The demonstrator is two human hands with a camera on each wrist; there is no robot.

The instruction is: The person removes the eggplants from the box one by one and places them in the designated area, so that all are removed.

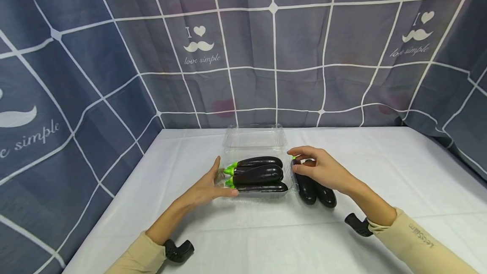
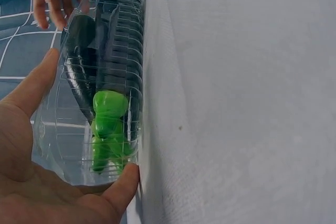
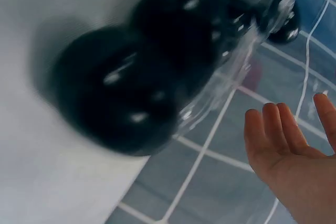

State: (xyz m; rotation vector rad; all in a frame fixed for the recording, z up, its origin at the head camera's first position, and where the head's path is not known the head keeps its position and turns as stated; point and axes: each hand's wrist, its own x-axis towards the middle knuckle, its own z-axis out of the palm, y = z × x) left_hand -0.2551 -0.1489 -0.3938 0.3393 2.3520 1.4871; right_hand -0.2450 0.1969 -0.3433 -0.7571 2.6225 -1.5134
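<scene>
Head view gives me first a grey-blue curtain (image 1: pixel 251 54), ruled with white lines and printed with moustaches, closing off the back and both sides; below it spreads a white cloth (image 1: pixel 262 240) on a flat top, reaching back to the curtain's foot; my beige sleeves, the left sleeve (image 1: pixel 138 255) and the right sleeve (image 1: pixel 422 238), come in from the near corners; between them sits a clear container (image 1: pixel 262 195), its clear lid (image 1: pixel 255 138) thrown open on the curtain side, well away from the opening; my left hand (image 1: pixel 207 187) is at the container's left end, thumb and fingers spread apart and touching the plastic, thumb along the near side; my right hand (image 1: pixel 319 166) hangs over the stem ends of the loose pair, fingers bent a little and apart, with nothing between them in the right wrist view; at least three dark eggplants (image 1: pixel 260 174) lie stacked lengthwise in the container; two loose eggplants (image 1: pixel 307 193) lie side by side on the cloth just right of it, the container's right wall standing between them and the others, and my fingers covering their stem ends from above; a black wrist piece (image 1: pixel 179 251) juts from each cuff; smallest, the bright green stems (image 1: pixel 230 171) inside point towards my left palm.
</scene>
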